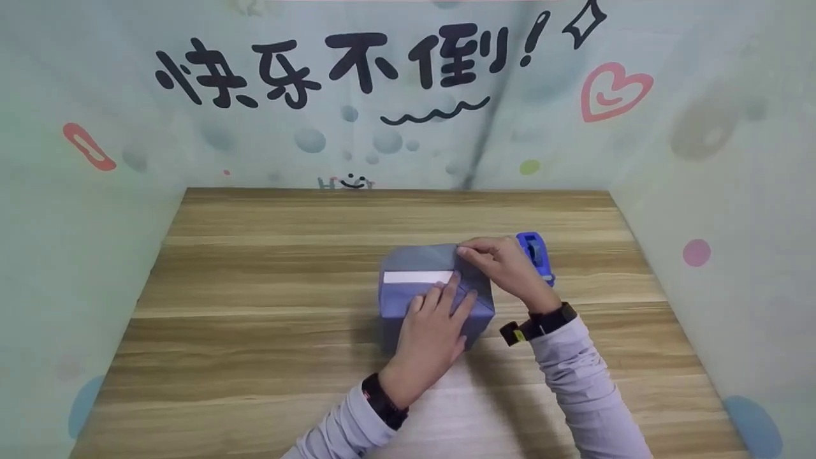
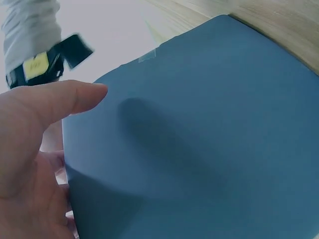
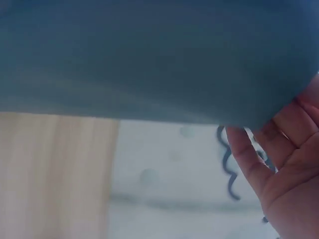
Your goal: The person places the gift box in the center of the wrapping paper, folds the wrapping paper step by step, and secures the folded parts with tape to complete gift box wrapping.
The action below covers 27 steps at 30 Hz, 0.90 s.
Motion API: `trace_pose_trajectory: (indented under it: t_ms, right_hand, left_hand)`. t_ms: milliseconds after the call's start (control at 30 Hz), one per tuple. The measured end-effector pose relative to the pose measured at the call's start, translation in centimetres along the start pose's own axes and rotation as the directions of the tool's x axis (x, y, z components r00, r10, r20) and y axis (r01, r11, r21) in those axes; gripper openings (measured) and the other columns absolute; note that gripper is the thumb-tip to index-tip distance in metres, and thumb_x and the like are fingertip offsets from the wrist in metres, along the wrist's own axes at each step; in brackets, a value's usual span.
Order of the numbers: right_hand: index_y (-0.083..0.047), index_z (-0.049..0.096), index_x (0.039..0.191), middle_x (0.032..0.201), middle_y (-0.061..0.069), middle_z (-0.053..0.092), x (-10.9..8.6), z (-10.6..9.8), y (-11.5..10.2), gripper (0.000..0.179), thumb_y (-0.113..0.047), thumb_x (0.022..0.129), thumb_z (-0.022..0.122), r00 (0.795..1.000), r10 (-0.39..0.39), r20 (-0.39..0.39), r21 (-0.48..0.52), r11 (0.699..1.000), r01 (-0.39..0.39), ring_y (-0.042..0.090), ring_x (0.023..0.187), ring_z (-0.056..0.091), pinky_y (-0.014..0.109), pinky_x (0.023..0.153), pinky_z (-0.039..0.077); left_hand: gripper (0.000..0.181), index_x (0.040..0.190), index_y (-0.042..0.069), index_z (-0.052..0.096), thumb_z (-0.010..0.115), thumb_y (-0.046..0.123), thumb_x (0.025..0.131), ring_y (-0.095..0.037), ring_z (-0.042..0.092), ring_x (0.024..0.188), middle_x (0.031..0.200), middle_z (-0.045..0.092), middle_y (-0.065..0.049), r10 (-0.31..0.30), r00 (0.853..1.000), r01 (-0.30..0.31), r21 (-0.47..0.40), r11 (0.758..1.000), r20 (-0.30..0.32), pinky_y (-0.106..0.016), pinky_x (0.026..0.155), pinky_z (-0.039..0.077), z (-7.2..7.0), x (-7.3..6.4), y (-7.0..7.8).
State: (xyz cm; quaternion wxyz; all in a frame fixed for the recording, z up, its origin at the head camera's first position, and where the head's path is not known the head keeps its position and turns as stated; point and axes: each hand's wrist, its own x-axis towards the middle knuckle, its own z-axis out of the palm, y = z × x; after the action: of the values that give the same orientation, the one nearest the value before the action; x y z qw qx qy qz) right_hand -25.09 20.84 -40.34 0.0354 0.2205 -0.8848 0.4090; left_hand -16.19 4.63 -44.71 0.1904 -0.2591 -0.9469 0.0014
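A box wrapped in blue-grey paper (image 1: 390, 331) stands on the table, with a straight white strip (image 1: 411, 277) showing across its top. My left hand (image 1: 433, 319) rests on the top, fingers extended over the paper and reaching the strip's right end. At the far right corner, my right hand (image 1: 507, 264) pinches the edge of a raised paper flap (image 1: 424, 256) between thumb and fingers. In the left wrist view, the box's smooth side (image 2: 209, 124) fills most of the picture, and a small piece of clear tape (image 2: 147, 56) sticks at its edge.
A blue tape dispenser (image 1: 534, 252) lies just behind the right hand. The wood-grain table (image 1: 255, 287) ends at a printed backdrop (image 1: 268, 146) along the back and both sides.
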Motion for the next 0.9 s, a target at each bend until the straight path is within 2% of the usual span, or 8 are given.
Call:
trace_pose_trajectory:
  t_ms: [167, 267, 367, 467, 567, 667, 800, 900]
  right_hand:
    - [-0.012, 0.072, 0.102, 0.102, 0.002, 0.071, 0.9, -1.2, -2.8, 0.025, -0.027, 0.094, 0.054, 0.999, -0.044, -0.013, 0.083, 0.996, 0.045, 0.013, 0.1, 0.064, 0.033, 0.088, 0.05]
    - [-0.009, 0.067, 0.1, 0.108, 0.004, 0.07, 0.5, -2.1, -3.6, 0.023, -0.025, 0.096, 0.051, 0.998, -0.044, -0.04, 0.166, 0.985, 0.05, 0.014, 0.106, 0.062, 0.031, 0.092, 0.048]
    - [-0.003, 0.064, 0.091, 0.117, 0.009, 0.066, -0.4, -2.6, -2.5, 0.023, -0.02, 0.096, 0.05, 1.0, -0.006, -0.005, 0.206, 0.978, 0.007, 0.019, 0.111, 0.06, 0.034, 0.095, 0.045]
    - [0.0, 0.068, 0.089, 0.122, 0.011, 0.062, -1.8, -2.4, -0.1, 0.031, -0.022, 0.097, 0.048, 0.993, 0.074, 0.091, 0.235, 0.968, -0.093, 0.022, 0.115, 0.058, 0.038, 0.098, 0.043]
    - [-0.002, 0.071, 0.1, 0.121, 0.01, 0.063, -3.1, -1.5, 2.5, 0.036, -0.028, 0.098, 0.046, 0.97, 0.166, 0.18, 0.324, 0.921, -0.218, 0.02, 0.117, 0.057, 0.039, 0.103, 0.039]
    - [-0.003, 0.068, 0.111, 0.119, 0.007, 0.065, -4.1, -0.6, 4.4, 0.039, -0.033, 0.097, 0.047, 0.957, 0.22, 0.191, 0.424, 0.86, -0.282, 0.016, 0.116, 0.057, 0.034, 0.104, 0.039]
    - [-0.001, 0.067, 0.111, 0.116, 0.004, 0.067, -4.6, 0.2, 5.8, 0.039, -0.032, 0.096, 0.049, 0.97, 0.209, 0.126, 0.541, 0.805, -0.244, 0.014, 0.114, 0.058, 0.029, 0.102, 0.041]
    - [0.001, 0.068, 0.109, 0.112, 0.005, 0.068, -4.6, 0.4, 6.2, 0.037, -0.029, 0.095, 0.051, 0.976, 0.2, 0.087, 0.586, 0.782, -0.213, 0.015, 0.112, 0.06, 0.028, 0.101, 0.043]
  left_hand:
    - [0.066, 0.133, 0.027, 0.046, 0.067, 0.052, 0.076, -0.02, 0.045, 0.113, 0.141, 0.043, -0.005, -0.009, 1.0, 0.01, 0.021, 1.0, -0.006, -0.03, 0.076, 0.038, 0.1, 0.1, 0.0]
    - [0.067, 0.133, 0.026, 0.046, 0.068, 0.052, 0.076, -0.019, 0.046, 0.111, 0.142, 0.042, -0.005, -0.015, 1.0, 0.015, 0.022, 1.0, -0.006, -0.029, 0.073, 0.038, 0.2, 0.1, 0.0]
    - [0.068, 0.134, 0.025, 0.045, 0.069, 0.051, 0.076, -0.018, 0.047, 0.11, 0.144, 0.04, -0.006, -0.013, 1.0, 0.013, 0.012, 1.0, -0.007, -0.029, 0.073, 0.038, 0.3, 0.1, 0.0]
    - [0.071, 0.136, 0.024, 0.044, 0.069, 0.05, 0.075, -0.018, 0.047, 0.113, 0.146, 0.038, -0.006, -0.009, 1.0, 0.009, -0.006, 1.0, -0.006, -0.029, 0.075, 0.039, 0.2, -0.1, 0.0]
    - [0.072, 0.136, 0.023, 0.044, 0.071, 0.048, 0.075, -0.019, 0.047, 0.115, 0.146, 0.038, -0.006, -0.006, 1.0, 0.006, -0.027, 1.0, -0.012, -0.03, 0.077, 0.04, 0.2, -0.2, 0.0]
    - [0.071, 0.136, 0.023, 0.044, 0.071, 0.048, 0.075, -0.019, 0.047, 0.115, 0.146, 0.038, -0.006, -0.008, 1.0, 0.007, -0.033, 0.999, -0.019, -0.03, 0.078, 0.04, 0.2, -0.1, 0.0]
    - [0.07, 0.136, 0.023, 0.044, 0.07, 0.048, 0.075, -0.019, 0.047, 0.113, 0.145, 0.039, -0.006, -0.012, 1.0, 0.011, -0.031, 0.999, -0.026, -0.03, 0.077, 0.04, 0.2, 0.0, -0.1]
    - [0.07, 0.135, 0.022, 0.044, 0.07, 0.048, 0.075, -0.019, 0.047, 0.113, 0.144, 0.04, -0.006, -0.015, 0.999, 0.014, -0.031, 0.999, -0.028, -0.03, 0.077, 0.04, 0.1, 0.1, -0.1]
